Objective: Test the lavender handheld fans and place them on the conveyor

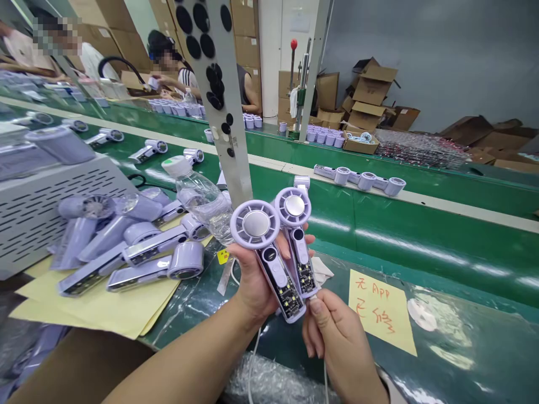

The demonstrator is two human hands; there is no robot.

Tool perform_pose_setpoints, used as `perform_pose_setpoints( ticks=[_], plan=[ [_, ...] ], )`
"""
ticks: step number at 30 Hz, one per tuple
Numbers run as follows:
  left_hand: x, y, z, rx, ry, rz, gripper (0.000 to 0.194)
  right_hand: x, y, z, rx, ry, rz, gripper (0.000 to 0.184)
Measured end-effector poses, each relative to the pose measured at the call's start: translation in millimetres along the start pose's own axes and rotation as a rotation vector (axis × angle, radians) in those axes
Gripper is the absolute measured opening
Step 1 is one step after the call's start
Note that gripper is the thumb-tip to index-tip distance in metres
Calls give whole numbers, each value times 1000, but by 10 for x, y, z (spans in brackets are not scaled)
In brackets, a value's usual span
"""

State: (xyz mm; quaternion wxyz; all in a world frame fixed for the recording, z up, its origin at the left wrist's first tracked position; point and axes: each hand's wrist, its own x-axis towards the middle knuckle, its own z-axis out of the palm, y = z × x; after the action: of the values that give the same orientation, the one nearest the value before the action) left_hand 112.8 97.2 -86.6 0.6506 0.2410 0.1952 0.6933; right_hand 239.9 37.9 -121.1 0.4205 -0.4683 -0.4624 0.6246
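Fans, two of them, small and lilac, are held up side by side over a dark green table [185,320]. Both lie within the left grip [252,286], which is closed around their handles from behind: its thumb is on the outer side of the left fan [269,258], just below the round head, and fingers show between the handles and beyond the right fan [301,249]. Both handles slant down to the right, circuit boards facing the viewer. The right grip [343,342] pinches a white plug [314,298] at the bottom end of the right fan; how far it is pushed in cannot be told. To the left, more fans [151,244] are piled on yellow sheets [130,314], near a clear bottle [206,202]. To the right lies a yellow note [364,331] with red handwriting.
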Motion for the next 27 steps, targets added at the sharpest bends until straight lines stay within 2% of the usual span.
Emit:
perform_pose_setpoints(
  ticks=[2,6,9,12,13,15,16,18,19,21,23,25,27],
  plan=[
    [-26,-19,3,23,-2,9,70,-29,38,67,48,61,24,61],
    [-69,-41,-9,51,-32,9,72,-37,78,94,46,16,10,58],
    [-34,-22,-13,35,-35,13,72,-10,-6,-40,-145,-13,-149,51],
    [50,55,-6,32,55,124,69,11,-137,-232,-349,-128,-366,43],
    [68,87,-7,51,92,175,67,19,-170,-288,-417,-166,-388,41],
    [63,140,-29,108,104,212,66,42,-212,-371,-520,-147,-322,28],
    [36,153,-52,138,67,164,64,54,-223,-396,-512,-102,-268,26],
    [-50,149,-124,209,-97,-37,55,69,-244,-419,-341,-48,-209,55],
    [-92,135,-166,247,-181,-130,50,71,-260,-425,-210,-64,-203,65],
    [-136,97,-241,339,-285,-228,51,71,-305,-450,11,-138,-209,63],
    [-95,62,-282,421,-269,-207,56,85,-351,-506,107,-128,-226,57],
    [1,31,-283,435,-208,-200,50,118,-372,-582,124,-28,-248,51],
    [84,2,-258,366,-181,-266,48,154,-365,-645,142,51,-242,41]
  ],
)
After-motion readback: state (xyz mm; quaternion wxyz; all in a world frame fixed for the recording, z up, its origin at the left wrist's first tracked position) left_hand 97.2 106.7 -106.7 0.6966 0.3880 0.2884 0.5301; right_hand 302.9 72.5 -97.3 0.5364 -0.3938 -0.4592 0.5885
